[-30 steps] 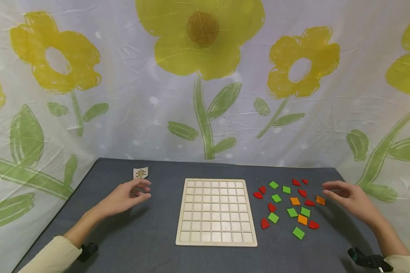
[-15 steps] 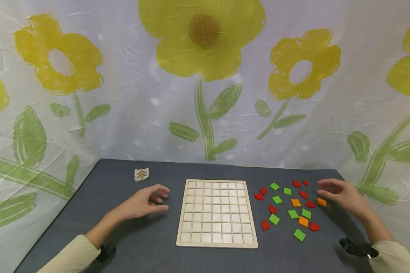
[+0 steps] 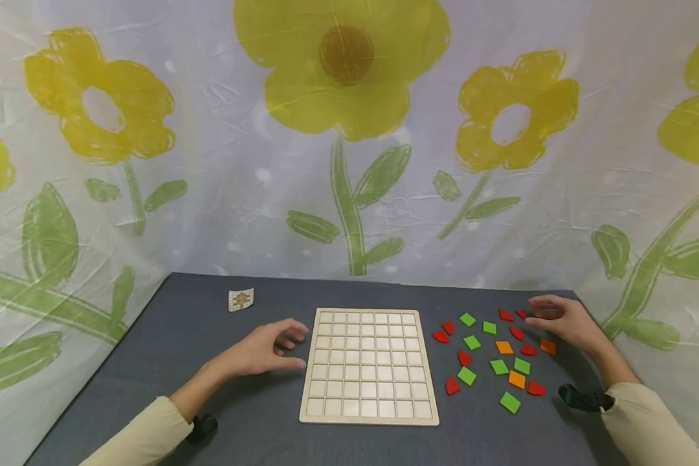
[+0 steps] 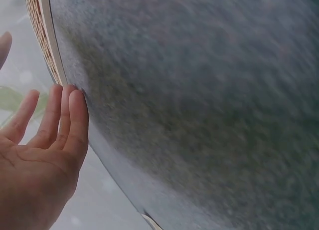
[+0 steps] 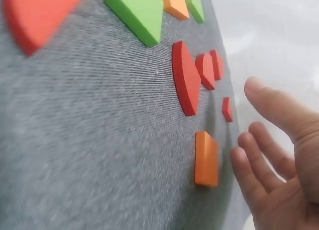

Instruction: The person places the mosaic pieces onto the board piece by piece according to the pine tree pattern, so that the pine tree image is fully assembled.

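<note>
Fingers (image 4: 79, 115) relaxed — left hand (image 3: 263, 349) | near board (image 3: 369, 421) — pale square cells (image 3: 352, 356)

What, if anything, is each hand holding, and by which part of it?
Nothing is held: the left hand, its grasp empty, is beside the grid board, and the right hand, likewise empty, is near an orange piece.

Left grip (image 4: 47, 152) near board (image 4: 50, 38), grey tabletop (image 4: 199, 100)

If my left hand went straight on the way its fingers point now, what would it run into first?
Most likely the near side edge of the wooden grid board, just ahead of your left hand. Its height is hard to judge, so it might pass over instead.
</note>
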